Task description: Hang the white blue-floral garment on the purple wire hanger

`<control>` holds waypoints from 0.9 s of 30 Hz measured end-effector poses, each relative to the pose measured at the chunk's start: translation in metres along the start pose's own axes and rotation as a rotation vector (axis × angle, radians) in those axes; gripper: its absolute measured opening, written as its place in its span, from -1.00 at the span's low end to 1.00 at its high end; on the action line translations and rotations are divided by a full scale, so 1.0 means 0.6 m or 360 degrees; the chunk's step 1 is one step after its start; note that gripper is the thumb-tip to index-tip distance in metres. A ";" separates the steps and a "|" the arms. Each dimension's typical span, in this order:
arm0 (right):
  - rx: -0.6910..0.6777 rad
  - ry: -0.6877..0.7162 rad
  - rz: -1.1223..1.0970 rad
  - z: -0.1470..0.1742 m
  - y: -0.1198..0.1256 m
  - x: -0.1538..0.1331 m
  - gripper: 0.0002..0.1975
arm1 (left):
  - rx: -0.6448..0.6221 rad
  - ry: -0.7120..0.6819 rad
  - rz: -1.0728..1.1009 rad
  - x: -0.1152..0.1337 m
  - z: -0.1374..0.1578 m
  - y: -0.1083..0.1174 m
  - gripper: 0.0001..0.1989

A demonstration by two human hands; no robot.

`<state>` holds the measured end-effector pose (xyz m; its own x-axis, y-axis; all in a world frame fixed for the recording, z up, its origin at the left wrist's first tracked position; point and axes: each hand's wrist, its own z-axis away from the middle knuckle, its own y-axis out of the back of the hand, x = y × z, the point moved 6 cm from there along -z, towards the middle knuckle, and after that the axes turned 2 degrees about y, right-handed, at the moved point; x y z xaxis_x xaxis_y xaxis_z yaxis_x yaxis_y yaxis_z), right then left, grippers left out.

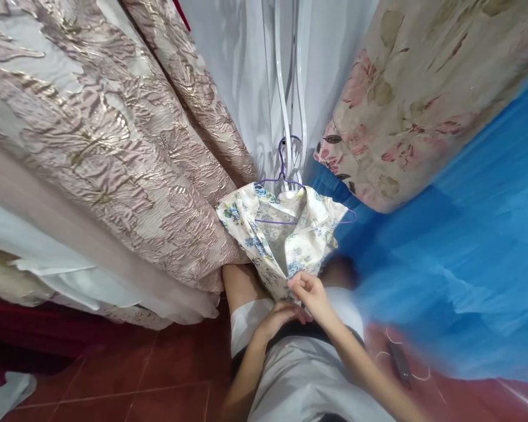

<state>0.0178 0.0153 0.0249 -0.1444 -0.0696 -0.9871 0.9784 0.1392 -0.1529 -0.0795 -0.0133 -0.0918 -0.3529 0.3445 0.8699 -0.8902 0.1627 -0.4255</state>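
One left hand [281,317] and one right hand [310,288] make two. There is one floral blouse [307,243] and one purple clothes hanger [282,174]. Brocade panels [92,146] number two; rose-print drapes [422,129], one; blue tulle drapes [462,264], one. White tubes [281,82] count at least two, though they overlap and there may be more.

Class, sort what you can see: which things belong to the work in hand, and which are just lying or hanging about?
Work in hand:
flowered garment
purple hanger, bearing the garment
right hand, fingers at the garment's front edge
left hand, near its lower part

Just about:
pink-and-gold fabric
beige flowered fabric
blue fabric
dark object on the floor, too blurred to identify
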 end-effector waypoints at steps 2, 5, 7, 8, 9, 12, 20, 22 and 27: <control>-0.0015 -0.0045 -0.0043 -0.001 0.000 0.003 -0.59 | -0.0099 -0.0021 0.0080 0.022 -0.011 -0.016 -0.54; 0.0012 -0.0024 -0.0053 -0.004 0.009 -0.005 -0.56 | 0.0081 -0.0165 0.0239 0.064 -0.030 -0.021 -0.43; 0.0082 0.0008 -0.0013 -0.002 0.019 -0.011 -0.56 | 0.0053 -0.0124 0.0290 0.083 -0.040 -0.034 -0.39; 0.0122 0.0014 0.0008 0.001 0.024 -0.012 -0.57 | -0.0001 -0.0072 0.0303 0.089 -0.043 -0.043 -0.37; 0.0161 0.0017 0.0023 0.004 0.027 -0.013 -0.57 | -0.0035 -0.0025 0.0319 0.094 -0.046 -0.051 -0.37; 0.0207 0.0009 0.0048 0.016 0.027 -0.010 -0.61 | 0.0105 -0.0034 0.0377 0.107 -0.050 -0.061 -0.50; 0.0052 0.0003 0.0006 0.070 0.013 -0.029 -0.54 | 0.0612 -0.0499 -0.0053 0.100 0.014 -0.070 -0.51; 0.0090 0.0032 -0.0021 0.085 0.015 -0.032 -0.52 | 0.0467 -0.0459 -0.0136 0.087 0.029 -0.086 -0.40; 0.0078 0.0145 0.0101 0.101 0.023 -0.027 -0.49 | 0.0610 -0.0522 -0.0255 0.077 0.054 -0.082 -0.31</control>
<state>0.0428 -0.0417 0.0417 -0.0924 0.0280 -0.9953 0.9917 0.0921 -0.0895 -0.0612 -0.0354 -0.0223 -0.2205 0.0253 0.9751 -0.9602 -0.1812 -0.2125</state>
